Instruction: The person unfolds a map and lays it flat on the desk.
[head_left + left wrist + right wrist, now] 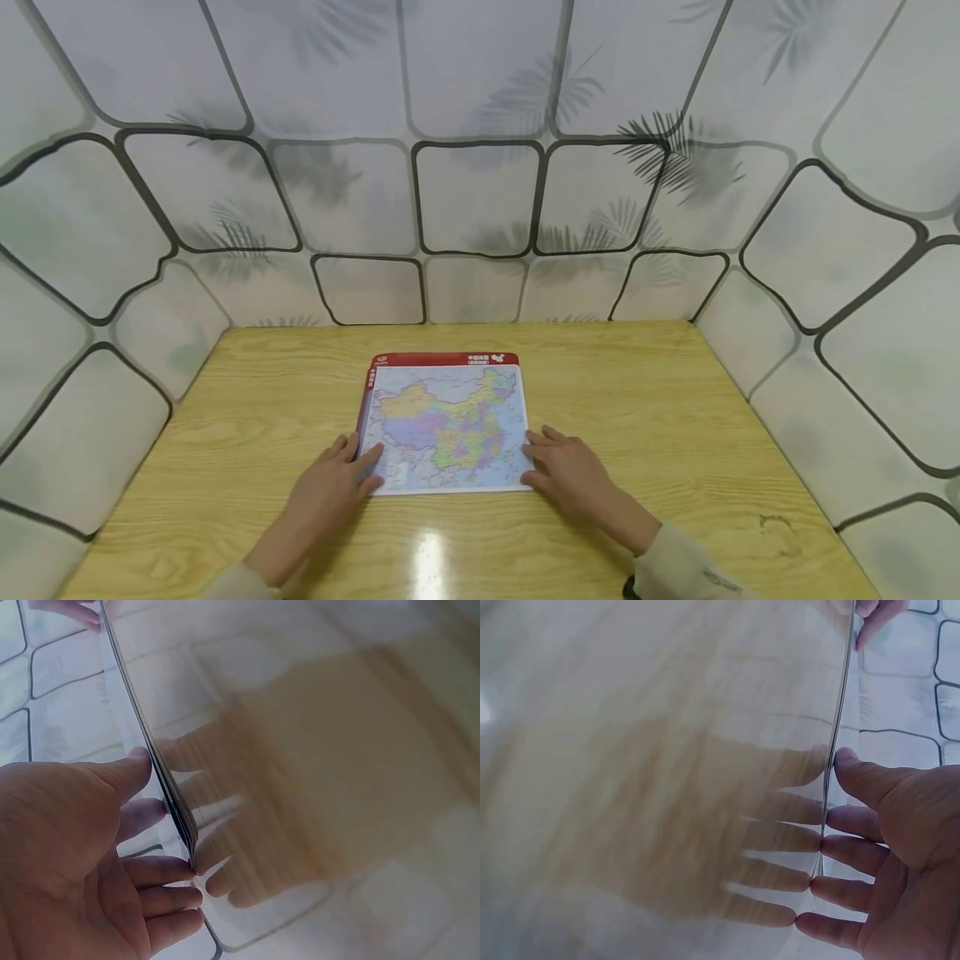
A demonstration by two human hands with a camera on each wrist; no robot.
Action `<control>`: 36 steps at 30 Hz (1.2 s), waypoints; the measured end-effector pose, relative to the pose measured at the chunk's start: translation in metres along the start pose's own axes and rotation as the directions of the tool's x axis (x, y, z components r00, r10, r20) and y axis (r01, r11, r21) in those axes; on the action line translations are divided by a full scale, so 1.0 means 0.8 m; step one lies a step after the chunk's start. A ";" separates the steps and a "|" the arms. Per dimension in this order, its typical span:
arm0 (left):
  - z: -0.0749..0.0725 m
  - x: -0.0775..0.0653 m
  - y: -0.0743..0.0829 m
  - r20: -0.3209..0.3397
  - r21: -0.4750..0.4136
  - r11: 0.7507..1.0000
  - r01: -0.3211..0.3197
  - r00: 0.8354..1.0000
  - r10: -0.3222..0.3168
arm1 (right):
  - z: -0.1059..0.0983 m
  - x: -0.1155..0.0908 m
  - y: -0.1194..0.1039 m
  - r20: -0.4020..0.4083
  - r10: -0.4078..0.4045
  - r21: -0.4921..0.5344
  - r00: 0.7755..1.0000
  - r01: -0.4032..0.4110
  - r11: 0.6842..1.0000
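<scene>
A flat map of China (450,425) with a red strip along its top lies on the wooden table. My left hand (324,492) rests at its lower left edge, with a finger and the thumb over the printed face. On the opposite side my right hand (573,475) touches the lower right edge with fingers extended. In the left wrist view, the left hand (67,847) meets a thin, layered edge of the map (177,814). The right wrist view has the right hand's fingertips (819,887) along the map's other edge.
The light wood-grain table (645,400) is glossy and mirrors the hands and a bright light. Patterned white walls (480,200) with dark outlines and leaf prints enclose its back and both sides. A dark mark (780,533) lies on the table at right.
</scene>
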State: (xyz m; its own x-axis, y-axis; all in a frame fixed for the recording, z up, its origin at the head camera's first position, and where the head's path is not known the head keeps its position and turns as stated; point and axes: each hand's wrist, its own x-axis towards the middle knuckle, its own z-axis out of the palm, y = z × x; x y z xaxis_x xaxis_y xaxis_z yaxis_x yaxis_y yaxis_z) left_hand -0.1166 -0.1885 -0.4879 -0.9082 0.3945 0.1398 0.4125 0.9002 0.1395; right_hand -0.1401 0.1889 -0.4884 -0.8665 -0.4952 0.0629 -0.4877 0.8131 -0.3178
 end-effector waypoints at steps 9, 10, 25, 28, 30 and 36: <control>0.002 0.012 0.016 0.017 -0.004 1.000 -0.017 1.000 0.018 | -0.006 -0.009 0.015 -0.011 0.037 -0.013 0.999 -0.038 0.999; 0.002 0.013 0.017 0.021 -0.005 1.000 -0.019 1.000 0.019 | -0.007 -0.010 0.016 -0.014 0.036 -0.012 0.999 -0.036 0.999; 0.009 0.022 0.033 0.045 -0.031 0.998 -0.051 0.998 0.052 | -0.013 -0.019 0.020 -0.011 0.046 -0.029 0.999 -0.046 0.999; 0.010 0.022 0.036 0.038 -0.028 0.997 -0.067 0.997 0.068 | -0.014 -0.019 0.022 -0.022 0.040 -0.050 0.999 -0.041 0.998; 0.010 0.023 0.039 0.039 -0.025 0.997 -0.073 0.997 0.074 | -0.013 -0.018 0.024 -0.038 0.041 -0.089 0.998 -0.044 0.995; 0.011 0.025 0.049 0.033 -0.005 0.996 -0.093 0.995 0.093 | -0.015 -0.016 0.025 -0.069 0.069 -0.157 0.995 -0.079 0.984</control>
State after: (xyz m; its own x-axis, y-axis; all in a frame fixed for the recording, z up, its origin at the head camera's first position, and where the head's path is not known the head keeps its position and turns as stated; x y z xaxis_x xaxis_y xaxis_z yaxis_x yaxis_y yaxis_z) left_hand -0.1195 -0.1434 -0.4880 -0.8677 0.4823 0.1201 0.4954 0.8588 0.1308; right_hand -0.1400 0.2152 -0.4838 -0.9032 -0.4160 0.1060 -0.4286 0.8876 -0.1689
